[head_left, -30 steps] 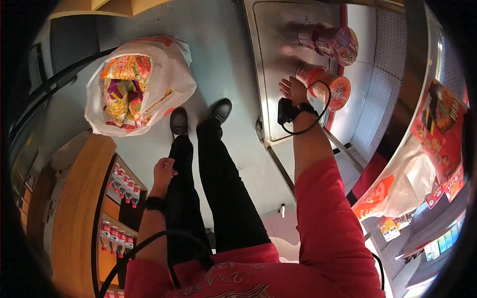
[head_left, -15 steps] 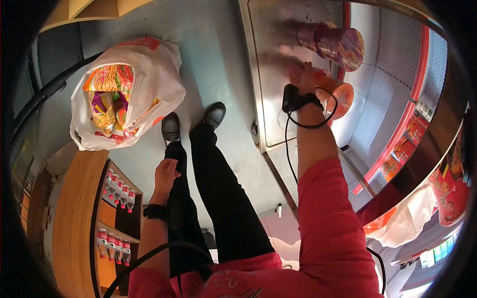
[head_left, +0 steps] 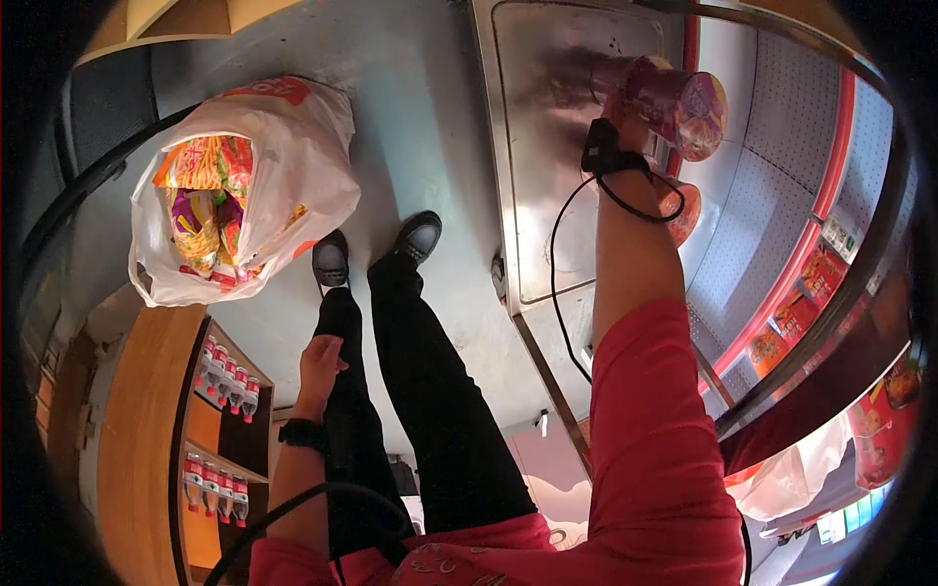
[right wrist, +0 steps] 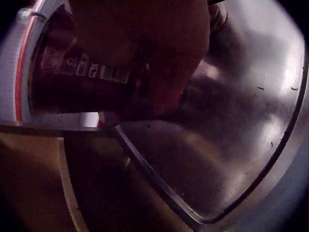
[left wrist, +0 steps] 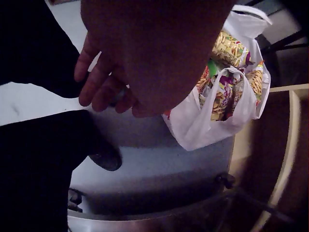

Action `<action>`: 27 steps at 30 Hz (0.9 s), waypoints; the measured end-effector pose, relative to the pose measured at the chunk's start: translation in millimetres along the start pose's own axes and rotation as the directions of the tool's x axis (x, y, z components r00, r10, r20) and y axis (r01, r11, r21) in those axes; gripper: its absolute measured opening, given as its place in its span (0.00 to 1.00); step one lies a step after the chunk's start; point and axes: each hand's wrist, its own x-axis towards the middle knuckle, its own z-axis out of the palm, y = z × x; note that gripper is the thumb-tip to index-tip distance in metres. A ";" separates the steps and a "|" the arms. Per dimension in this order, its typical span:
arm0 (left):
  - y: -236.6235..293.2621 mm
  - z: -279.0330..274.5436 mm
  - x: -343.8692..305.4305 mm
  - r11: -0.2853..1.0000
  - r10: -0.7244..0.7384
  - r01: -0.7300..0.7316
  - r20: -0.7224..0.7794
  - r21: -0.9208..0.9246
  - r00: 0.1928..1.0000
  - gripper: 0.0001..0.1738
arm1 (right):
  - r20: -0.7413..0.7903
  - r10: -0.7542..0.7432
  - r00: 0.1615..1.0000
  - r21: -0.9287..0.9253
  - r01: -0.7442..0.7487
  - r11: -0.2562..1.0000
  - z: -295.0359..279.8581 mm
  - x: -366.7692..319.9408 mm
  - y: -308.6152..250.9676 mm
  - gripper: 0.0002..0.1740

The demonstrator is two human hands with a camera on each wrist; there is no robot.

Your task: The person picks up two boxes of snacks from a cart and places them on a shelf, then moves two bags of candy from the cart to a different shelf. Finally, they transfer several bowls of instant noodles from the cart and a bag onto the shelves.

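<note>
My right hand (head_left: 630,119) is at a purple instant-noodle cup (head_left: 692,109) standing on a metal table (head_left: 542,195). In the right wrist view the fingers (right wrist: 166,94) curl at the side of the cup (right wrist: 72,82), gripping it; shadow and the back of the hand hide part of the hold. An orange noodle cup (head_left: 687,210) stands nearer, partly behind my right wrist. My left hand (head_left: 319,369) hangs by my left leg with loosely curled fingers and holds nothing. A ring shows on one finger in the left wrist view.
A white plastic bag (head_left: 308,161) full of colourful noodle packets stands on the floor at left. Below it is a wooden shelf unit (head_left: 147,410) with bottles (head_left: 225,381). At right run perforated shelves (head_left: 772,166) with red packs. A black cable (head_left: 555,264) hangs from my right wrist.
My right hand has moved from the open table beside the orange cup, across that cup, to the purple cup. The left hand still hangs. The view has shifted slightly.
</note>
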 end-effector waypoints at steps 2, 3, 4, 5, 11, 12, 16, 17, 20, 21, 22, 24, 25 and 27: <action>6.2 -0.7 -3.2 1.000 0.013 -0.013 -0.007 0.017 1.000 0.09 | -0.006 -0.028 1.000 -0.015 0.028 0.999 -3.0 -13.3 8.5 0.15; 10.5 -1.2 -5.4 0.999 0.022 -0.022 -0.012 0.025 1.000 0.09 | -0.014 -0.047 0.999 -0.026 0.047 0.999 -4.5 -21.6 16.7 0.14; 11.9 -1.9 -7.2 1.000 0.028 -0.028 -0.010 0.009 1.000 0.09 | -0.024 -0.067 0.997 -0.036 0.066 0.997 -5.6 -32.3 26.1 0.12; 12.0 -2.9 -7.7 0.999 0.037 -0.037 -0.010 -0.005 0.999 0.10 | -0.037 -0.085 0.996 -0.046 0.083 0.995 -6.8 -42.7 37.0 0.11; 54.0 -8.3 -25.9 0.987 0.158 -0.158 -0.005 -0.009 0.987 0.10 | -0.070 -0.156 0.985 -0.115 0.148 0.982 -0.1 -125.7 101.5 0.03; 68.3 -8.1 -32.8 0.984 0.180 -0.180 -0.013 0.005 0.984 0.10 | -0.057 -0.174 0.983 -0.181 0.161 0.970 10.6 -150.6 108.6 0.05; 111.2 -13.2 -55.3 0.953 0.294 -0.285 0.095 -0.100 0.951 0.12 | -0.117 -0.091 0.989 -0.334 0.047 0.941 74.7 -266.6 110.3 0.10; 124.6 -13.4 -64.4 0.946 0.320 -0.313 0.085 -0.087 0.944 0.14 | -0.031 -0.160 0.987 -0.405 0.134 0.904 71.5 -281.8 119.0 0.12; 163.7 -18.5 -99.4 0.910 0.413 -0.408 0.074 -0.073 0.908 0.21 | 0.192 -0.142 0.971 -0.459 0.216 0.862 74.4 -340.6 126.7 0.23; 177.9 -22.1 -115.2 0.891 0.452 -0.446 0.085 -0.083 0.888 0.23 | 0.239 -0.103 0.966 -0.462 0.206 0.862 83.7 -364.6 123.0 0.28; 192.4 -26.5 -132.2 0.870 0.492 -0.484 0.096 -0.093 0.865 0.26 | 0.287 -0.067 0.956 -0.465 0.200 0.862 107.9 -393.8 112.6 0.33; 215.9 -38.1 -168.4 0.843 0.538 -0.528 0.178 -0.102 0.824 0.35 | 0.311 -0.050 0.949 -0.419 0.184 0.889 142.1 -444.2 98.5 0.34; 225.4 -43.0 -186.7 0.817 0.577 -0.564 0.207 -0.122 0.791 0.36 | 0.304 -0.016 0.952 -0.490 0.171 0.855 169.3 -469.9 83.1 0.33; 235.1 -57.6 -214.1 0.733 0.673 -0.652 0.339 -0.192 0.657 0.40 | 0.278 0.097 0.956 -0.517 0.064 0.854 200.9 -508.5 58.5 0.31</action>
